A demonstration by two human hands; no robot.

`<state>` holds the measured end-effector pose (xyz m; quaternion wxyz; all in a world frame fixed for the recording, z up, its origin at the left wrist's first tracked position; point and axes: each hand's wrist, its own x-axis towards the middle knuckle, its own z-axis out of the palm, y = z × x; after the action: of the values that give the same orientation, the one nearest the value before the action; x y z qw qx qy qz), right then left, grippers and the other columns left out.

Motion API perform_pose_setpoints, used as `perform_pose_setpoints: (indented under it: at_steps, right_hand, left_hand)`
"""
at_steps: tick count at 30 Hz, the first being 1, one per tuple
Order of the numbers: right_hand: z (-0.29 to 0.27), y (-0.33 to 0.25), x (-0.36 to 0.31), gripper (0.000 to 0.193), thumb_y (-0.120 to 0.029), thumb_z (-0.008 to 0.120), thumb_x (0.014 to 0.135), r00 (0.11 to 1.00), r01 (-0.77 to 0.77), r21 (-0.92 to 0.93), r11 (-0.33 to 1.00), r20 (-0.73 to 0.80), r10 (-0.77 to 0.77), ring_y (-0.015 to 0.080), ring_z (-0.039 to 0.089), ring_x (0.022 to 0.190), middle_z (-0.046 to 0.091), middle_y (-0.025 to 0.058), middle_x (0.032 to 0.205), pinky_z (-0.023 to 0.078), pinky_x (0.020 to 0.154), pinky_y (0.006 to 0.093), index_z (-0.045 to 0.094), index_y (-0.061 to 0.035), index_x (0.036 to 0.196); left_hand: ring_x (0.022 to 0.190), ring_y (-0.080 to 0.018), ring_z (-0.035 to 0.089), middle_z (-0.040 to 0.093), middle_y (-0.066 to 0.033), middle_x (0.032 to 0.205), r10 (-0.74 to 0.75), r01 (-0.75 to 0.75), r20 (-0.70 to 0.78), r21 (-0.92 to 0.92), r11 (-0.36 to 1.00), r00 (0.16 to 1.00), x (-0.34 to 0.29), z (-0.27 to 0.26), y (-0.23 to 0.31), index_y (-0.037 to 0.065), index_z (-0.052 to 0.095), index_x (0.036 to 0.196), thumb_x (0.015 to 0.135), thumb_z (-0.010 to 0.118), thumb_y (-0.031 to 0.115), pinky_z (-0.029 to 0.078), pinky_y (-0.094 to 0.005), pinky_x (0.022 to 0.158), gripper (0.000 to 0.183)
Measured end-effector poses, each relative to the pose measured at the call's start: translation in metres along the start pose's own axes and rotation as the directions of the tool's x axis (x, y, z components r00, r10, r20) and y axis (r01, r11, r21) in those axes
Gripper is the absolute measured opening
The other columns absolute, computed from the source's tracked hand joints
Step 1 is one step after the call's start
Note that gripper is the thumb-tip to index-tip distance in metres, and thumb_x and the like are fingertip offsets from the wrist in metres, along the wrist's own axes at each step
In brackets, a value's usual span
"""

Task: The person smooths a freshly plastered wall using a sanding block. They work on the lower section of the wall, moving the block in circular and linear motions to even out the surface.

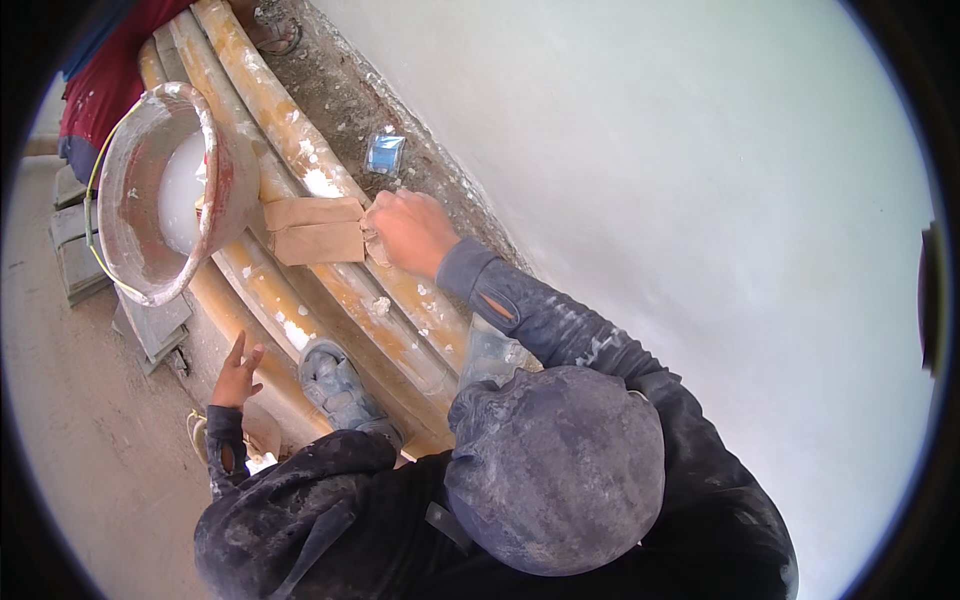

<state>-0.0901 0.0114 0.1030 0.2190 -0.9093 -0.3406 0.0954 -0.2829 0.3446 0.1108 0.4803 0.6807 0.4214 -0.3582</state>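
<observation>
My right hand point(408, 232) reaches over the paint-spattered yellow boards, its fingers closed at the right edge of a brown, creased sheet point(320, 232) that looks like cardboard or sandpaper. Part of that edge hides behind the fingers. Lower left, my left hand point(236, 380) is held out with fingers spread and nothing in it, left of a dusty grey shoe point(338, 385). A large round bucket point(152, 100) with a spattered rim and white liquid inside stands left of the sheet. Something small and red shows partly at its inner right side.
Long curved yellow boards point(285, 110) run beneath. A pale wall point(720, 220) fills the right. A blue packet point(385, 154) lies on rough ground at its foot. Grey slabs point(80, 255) stack at the left. Another person in red clothing point(118, 75) is at upper left.
</observation>
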Motion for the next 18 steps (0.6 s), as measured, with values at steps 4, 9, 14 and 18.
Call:
perform_pose_setpoints:
  at_steps: [4,9,14,18]
  right_hand:
    - [0.027,-0.006,-0.054,0.020,-0.008,0.064,0.084,0.893,-0.409,0.748,0.523,0.212,0.396,0.0212,0.067,0.086,0.069,0.0120,0.099,0.053,0.077,0.0338,0.068,-0.0014,0.102]
    - [0.028,0.030,-0.095,0.023,-0.004,0.058,0.089,0.675,-0.298,0.891,-0.343,0.451,0.584,0.0135,0.059,0.099,0.064,0.0024,0.107,0.045,0.087,0.0311,0.056,-0.0086,0.112]
    - [0.033,0.033,-0.104,0.024,-0.004,0.055,0.092,0.675,-0.063,0.786,-0.615,0.487,0.554,0.0129,0.057,0.097,0.061,0.0002,0.106,0.041,0.084,0.0314,0.055,-0.0135,0.113]
    - [0.042,0.055,-0.125,0.024,-0.004,0.057,0.092,0.639,0.140,0.749,-0.648,0.431,0.637,0.0156,0.058,0.101,0.062,0.0028,0.110,0.042,0.088,0.0313,0.055,-0.0140,0.114]
  left_hand:
    - [0.039,-0.0104,0.054,0.067,-0.0092,0.070,0.049,-0.149,0.283,0.344,0.927,0.958,-0.147,-0.006,0.138,-0.004,0.054,0.126,0.101,0.050,0.024,0.044,-0.0204,0.039,0.038]
    - [0.058,-0.0279,0.061,0.063,-0.0118,0.065,0.473,-0.680,0.510,0.658,0.323,0.718,-0.141,0.082,0.261,-0.004,0.068,0.089,0.088,0.066,0.028,0.048,-0.0406,0.060,0.033]
    - [0.085,-0.0341,0.068,0.070,-0.0179,0.086,0.259,-0.577,0.634,0.772,-0.268,0.729,-0.038,0.167,0.244,0.003,0.073,0.088,0.078,0.071,0.042,0.052,-0.0434,0.074,0.040]
    - [0.087,-0.0358,0.068,0.069,-0.0219,0.086,0.316,-0.700,0.668,0.714,-0.019,0.674,0.029,0.212,0.248,-0.004,0.069,0.097,0.076,0.072,0.054,0.052,-0.0402,0.080,0.062]
